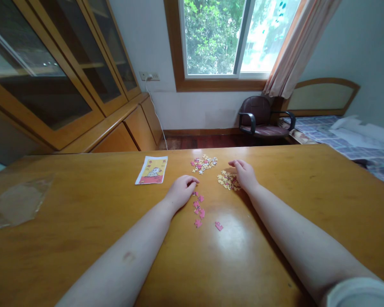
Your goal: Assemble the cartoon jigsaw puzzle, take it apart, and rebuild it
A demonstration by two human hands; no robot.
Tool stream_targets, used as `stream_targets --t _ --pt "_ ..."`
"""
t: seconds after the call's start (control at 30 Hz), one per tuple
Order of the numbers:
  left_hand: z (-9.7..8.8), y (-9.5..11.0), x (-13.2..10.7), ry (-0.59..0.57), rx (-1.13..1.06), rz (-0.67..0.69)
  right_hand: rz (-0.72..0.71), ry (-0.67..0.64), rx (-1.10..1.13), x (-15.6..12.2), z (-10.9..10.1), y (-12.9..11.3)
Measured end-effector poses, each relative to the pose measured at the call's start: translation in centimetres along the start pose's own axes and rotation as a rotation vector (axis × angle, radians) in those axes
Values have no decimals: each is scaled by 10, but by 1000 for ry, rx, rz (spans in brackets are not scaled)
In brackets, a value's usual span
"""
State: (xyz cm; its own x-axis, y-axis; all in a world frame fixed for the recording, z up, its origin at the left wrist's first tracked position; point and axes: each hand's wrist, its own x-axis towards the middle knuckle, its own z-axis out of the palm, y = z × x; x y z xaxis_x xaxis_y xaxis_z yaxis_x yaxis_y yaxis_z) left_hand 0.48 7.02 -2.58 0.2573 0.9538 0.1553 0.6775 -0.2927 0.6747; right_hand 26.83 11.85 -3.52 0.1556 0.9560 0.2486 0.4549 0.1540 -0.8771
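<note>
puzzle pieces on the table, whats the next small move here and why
Probably slide the stray pink jigsaw piece over to the row of pink pieces with the left hand. That piece lies on its own, apart from the row, and the left hand is right beside the row, while the right hand is at the yellow pieces.

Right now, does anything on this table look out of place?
One pink jigsaw piece lies by itself on the wooden table, off to the right of the loose column of pink pieces near the left hand. It looks stray because the other pieces sit together in groups.
</note>
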Motion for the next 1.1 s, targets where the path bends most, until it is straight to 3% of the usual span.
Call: stream_targets --t 0.23,0.37,0.63,0.83,0.97,1.1 --pt "-2 -1 1 20 38 -35 -131 73 -43 -5 -1 -3" --pt "-6 -3 1 49 137 -55 -291 40 -167 -14 -1 -12" --pt "-22 5 -7 45 461 -1 -607 -335 -405 -33 6 -34" --pt "-21 8 -7 26 478 -2 -728 -765 -502 -53 18 -57" --pt "-15 7 -4 -2 456 -54 -745 -870 -500 -66 26 -63" --pt "-12 8 -5 46 497 -132 -718 -820 -508 -63 27 -57"
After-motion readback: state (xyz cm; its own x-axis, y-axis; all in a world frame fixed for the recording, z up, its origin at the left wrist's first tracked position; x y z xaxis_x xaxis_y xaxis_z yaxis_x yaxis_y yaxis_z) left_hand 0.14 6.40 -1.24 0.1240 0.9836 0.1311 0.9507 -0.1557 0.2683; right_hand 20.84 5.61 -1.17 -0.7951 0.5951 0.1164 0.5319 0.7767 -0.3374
